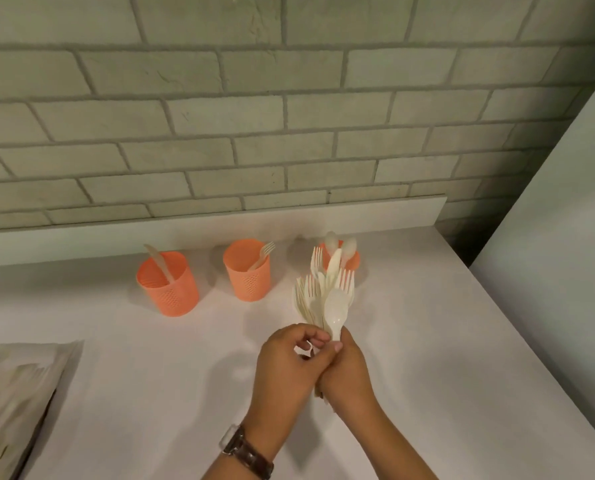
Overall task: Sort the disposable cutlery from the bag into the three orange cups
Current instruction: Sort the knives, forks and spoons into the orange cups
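Nearest my lens: a wristwatch point(246, 450) on a dark strap, left wrist, bottom edge. Just above it the left hand point(285, 363) and right hand point(346, 374) sit pressed side by side over the white counter point(445, 341). Both have fingers curled round the handles of one bundle of pale plastic cutlery point(318, 294). The bundle fans upward and away from me, held off the surface. I make out mostly fork heads, with one front spoon point(336, 311) foremost, its neck lying against the right thumb. Behind, three orange perforated cups stand in a row near the back ledge. The left cup point(168, 285) holds a knife point(158, 263) leaning left. The middle cup point(247, 273) holds a fork point(263, 253) leaning right. The right cup point(355, 259) is largely hidden behind the bundle; two spoon bowls point(331, 241) rise from it. At lower left lies the bag point(12, 393), translucent, with pale contents too blurred for me to sort by type, well apart from the hands. A grey brick wall point(289, 116) runs behind the counter, and a plain white panel point(566, 254) stands at far right
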